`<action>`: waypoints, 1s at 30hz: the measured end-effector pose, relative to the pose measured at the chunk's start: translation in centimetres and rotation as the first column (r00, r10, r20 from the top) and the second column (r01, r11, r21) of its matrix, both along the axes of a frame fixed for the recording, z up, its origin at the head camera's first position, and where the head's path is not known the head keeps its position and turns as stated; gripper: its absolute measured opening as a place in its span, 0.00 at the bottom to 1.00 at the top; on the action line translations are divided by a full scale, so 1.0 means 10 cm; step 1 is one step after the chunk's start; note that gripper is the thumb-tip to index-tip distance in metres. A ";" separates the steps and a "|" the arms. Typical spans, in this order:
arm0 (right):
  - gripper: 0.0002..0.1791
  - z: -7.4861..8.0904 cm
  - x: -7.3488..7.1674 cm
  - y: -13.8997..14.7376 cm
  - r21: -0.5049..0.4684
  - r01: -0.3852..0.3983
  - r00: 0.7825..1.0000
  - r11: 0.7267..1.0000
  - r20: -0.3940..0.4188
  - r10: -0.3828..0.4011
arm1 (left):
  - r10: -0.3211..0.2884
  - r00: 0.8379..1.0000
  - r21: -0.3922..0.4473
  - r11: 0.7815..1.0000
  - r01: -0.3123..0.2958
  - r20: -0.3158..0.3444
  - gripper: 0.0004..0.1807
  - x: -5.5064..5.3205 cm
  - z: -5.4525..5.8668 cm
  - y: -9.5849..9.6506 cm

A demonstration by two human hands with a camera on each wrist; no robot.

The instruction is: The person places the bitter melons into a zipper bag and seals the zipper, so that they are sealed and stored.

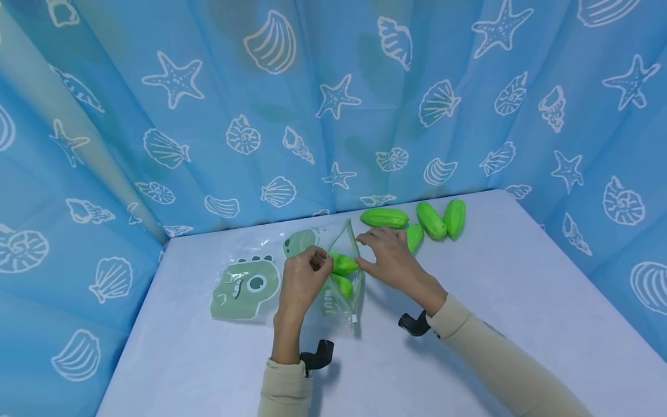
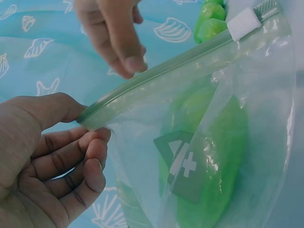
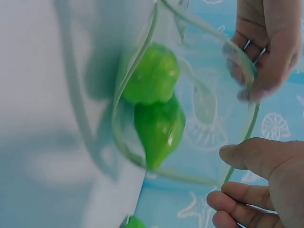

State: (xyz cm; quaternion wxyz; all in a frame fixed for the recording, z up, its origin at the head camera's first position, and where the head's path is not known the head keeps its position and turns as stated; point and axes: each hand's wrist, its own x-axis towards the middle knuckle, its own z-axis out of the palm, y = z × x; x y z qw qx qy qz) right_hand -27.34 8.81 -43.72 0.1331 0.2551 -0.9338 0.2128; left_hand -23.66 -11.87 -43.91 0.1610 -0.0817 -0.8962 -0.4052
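A clear zip bag point(image 1: 318, 315) with a green cartoon dinosaur print lies on the table, its mouth spread toward the right. Inside it are two bright green ridged fruits or vegetables, one point(image 3: 152, 73) beside a pointed one point(image 3: 160, 126). My left hand point(image 1: 304, 278) pinches the bag's rim between thumb and fingers, as the left wrist view point(image 2: 52, 152) also shows. At the mouth's other side is my right hand point(image 1: 392, 259), thumb and fingers parted close to the green rim and gripping nothing. A white slider point(image 2: 243, 23) sits at one end of the zip.
Several more green ridged pieces lie at the back of the table, among them one lying crosswise point(image 1: 384, 218) and one at the right point(image 1: 455, 218). A blue curtain point(image 1: 333, 145) with white shells and starfish hangs behind the white table point(image 1: 500, 301).
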 end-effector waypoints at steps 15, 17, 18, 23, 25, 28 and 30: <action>0.22 -0.17 -0.09 0.53 -0.018 0.130 0.992 0.991 -0.005 -0.130 | -0.016 1.000 0.020 1.000 0.016 -0.014 0.05 0.01 -0.01 -0.01; 0.23 -0.18 -0.09 0.59 -0.019 0.144 0.990 0.989 0.003 -0.144 | -0.013 1.000 0.020 1.000 0.013 -0.008 0.05 0.01 -0.02 -0.01; 0.23 -0.19 -0.10 0.63 -0.019 0.153 0.988 0.988 0.008 -0.152 | -0.011 1.000 0.019 1.000 0.011 -0.005 0.05 0.01 -0.02 -0.01; 0.25 -0.21 -0.11 0.80 -0.015 0.189 0.981 0.982 0.049 -0.188 | -0.001 1.000 0.015 1.000 0.001 0.017 0.06 0.02 -0.02 0.00; 0.25 -0.23 -0.11 0.86 -0.015 0.202 0.978 0.979 0.057 -0.201 | 0.001 1.000 0.015 1.000 -0.001 0.021 0.06 0.03 -0.02 0.01; 0.26 -0.25 -0.12 0.93 -0.013 0.227 0.973 0.974 0.050 -0.226 | 0.000 1.000 0.019 1.000 0.000 0.018 0.06 0.03 -0.01 0.01; 0.27 -0.27 -0.13 0.95 -0.003 0.248 0.968 0.969 0.040 -0.248 | 0.000 1.000 0.016 1.000 0.000 0.015 0.05 0.02 -0.01 0.01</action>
